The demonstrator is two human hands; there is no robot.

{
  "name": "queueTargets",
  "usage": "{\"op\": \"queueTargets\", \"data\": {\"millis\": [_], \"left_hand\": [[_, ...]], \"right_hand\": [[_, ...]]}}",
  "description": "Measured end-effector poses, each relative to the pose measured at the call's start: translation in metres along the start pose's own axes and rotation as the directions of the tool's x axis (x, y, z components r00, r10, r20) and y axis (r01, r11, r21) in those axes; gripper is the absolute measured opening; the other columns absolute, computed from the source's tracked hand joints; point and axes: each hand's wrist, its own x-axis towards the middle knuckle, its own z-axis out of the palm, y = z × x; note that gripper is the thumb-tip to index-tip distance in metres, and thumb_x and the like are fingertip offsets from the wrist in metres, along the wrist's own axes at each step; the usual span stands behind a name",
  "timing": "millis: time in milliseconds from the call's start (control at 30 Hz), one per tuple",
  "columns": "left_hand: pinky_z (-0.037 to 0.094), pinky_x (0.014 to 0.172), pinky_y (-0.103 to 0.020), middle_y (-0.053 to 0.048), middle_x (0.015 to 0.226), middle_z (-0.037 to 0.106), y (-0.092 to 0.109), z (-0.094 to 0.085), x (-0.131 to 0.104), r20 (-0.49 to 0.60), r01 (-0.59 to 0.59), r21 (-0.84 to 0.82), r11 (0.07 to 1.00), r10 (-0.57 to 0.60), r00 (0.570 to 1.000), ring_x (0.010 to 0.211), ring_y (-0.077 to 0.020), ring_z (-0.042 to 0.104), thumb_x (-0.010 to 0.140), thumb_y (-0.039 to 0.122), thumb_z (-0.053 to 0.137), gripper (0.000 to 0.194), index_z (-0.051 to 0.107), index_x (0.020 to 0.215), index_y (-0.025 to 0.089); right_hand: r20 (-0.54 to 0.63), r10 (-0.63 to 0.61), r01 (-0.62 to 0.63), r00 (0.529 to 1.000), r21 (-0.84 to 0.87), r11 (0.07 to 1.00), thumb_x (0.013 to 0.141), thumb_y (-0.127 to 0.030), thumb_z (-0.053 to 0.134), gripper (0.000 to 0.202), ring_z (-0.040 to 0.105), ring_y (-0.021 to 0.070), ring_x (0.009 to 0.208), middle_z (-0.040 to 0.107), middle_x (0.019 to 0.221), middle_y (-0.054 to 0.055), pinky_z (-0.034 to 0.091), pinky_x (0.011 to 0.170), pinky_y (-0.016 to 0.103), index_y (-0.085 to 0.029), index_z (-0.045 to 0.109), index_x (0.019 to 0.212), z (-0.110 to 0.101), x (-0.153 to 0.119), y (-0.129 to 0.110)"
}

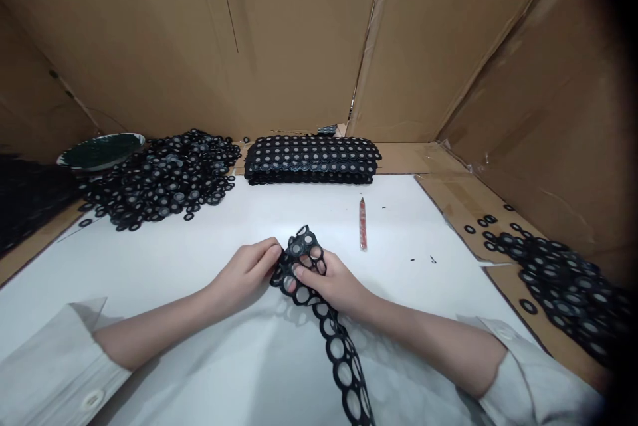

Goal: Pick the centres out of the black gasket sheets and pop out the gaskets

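A strip of joined black rings [337, 347] hangs down toward the bottom edge, its upper end bunched between my two hands. With thumb and fingers closed, my left hand [253, 265] pinches the left edge of the bunch. My right hand [335, 282] grips the same strip from the right, thumb on top and fingers behind, some showing through the ring holes. The bunched part is lifted a little off the white table. Beyond the hands lies a slim tool with a red handle and dark pointed tip [363, 225], touched by neither hand.
A heap of loose black rings [167, 180] lies at the left beside a round dish with a dark green inside [101, 150]. Folded ring strips are stacked [312, 159] at the back. More loose rings [568, 283] lie on cardboard at the right. Cardboard walls [299, 47] enclose the table.
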Motion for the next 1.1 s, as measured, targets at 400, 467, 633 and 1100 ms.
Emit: {"op": "queueTargets", "data": {"millis": [400, 467, 633, 1100], "left_hand": [[0.029, 0.05, -0.026, 0.002, 0.056, 0.048, -0.019, 0.003, -0.003, -0.22, -0.07, 0.673, 0.737, 0.289, 0.932, 0.048, -0.0127, 0.044, 0.086, 0.028, 0.029, 0.024, 0.04, 0.067, 0.02], [0.028, 0.05, -0.026, 0.0, 0.06, 0.052, -0.016, 0.007, -0.002, -0.196, -0.036, 0.677, 0.735, 0.228, 0.954, 0.05, -0.014, 0.047, 0.087, 0.03, 0.026, 0.024, 0.041, 0.07, 0.02], [0.031, 0.051, -0.025, 0.002, 0.06, 0.052, -0.009, 0.002, 0.001, 0.034, -0.013, 0.328, 0.944, 0.002, 0.999, 0.053, -0.0148, 0.048, 0.089, 0.036, 0.019, 0.027, 0.038, 0.076, 0.021], [0.034, 0.052, -0.023, 0.004, 0.056, 0.042, -0.01, -0.017, 0.007, -0.338, 0.033, 0.086, 0.996, -0.002, 0.941, 0.053, -0.0118, 0.043, 0.088, 0.034, 0.025, 0.029, 0.035, 0.065, 0.021]], "right_hand": [[-0.089, 0.004, -0.006, 0.996, -0.022, 1.0, 0.078, -0.026, 0.051, 0.02, 0.057, 0.0119, 0.076, 0.063, 0.086, 0.001, 0.044, 0.076, 0.026, -0.017, 0.059, 0.094, -0.002, 0.001, 0.005], [-0.062, -0.004, 0.001, 0.998, -0.047, 0.999, 0.079, -0.025, 0.049, 0.021, 0.057, 0.012, 0.076, 0.062, 0.086, 0.001, 0.044, 0.076, 0.027, -0.017, 0.059, 0.096, -0.002, 0.001, 0.006], [-0.051, -0.025, 0.019, 0.998, -0.112, 0.994, 0.078, -0.017, 0.046, 0.02, 0.055, 0.0115, 0.073, 0.06, 0.08, 0.0, 0.043, 0.07, 0.026, -0.017, 0.057, 0.095, -0.004, -0.001, 0.01], [0.063, -0.041, 0.05, 0.997, -0.146, 0.988, 0.077, -0.007, 0.038, 0.026, 0.052, 0.0127, 0.084, 0.057, 0.092, 0.001, 0.041, 0.079, 0.029, -0.018, 0.051, 0.097, -0.006, -0.002, 0.007]]}}
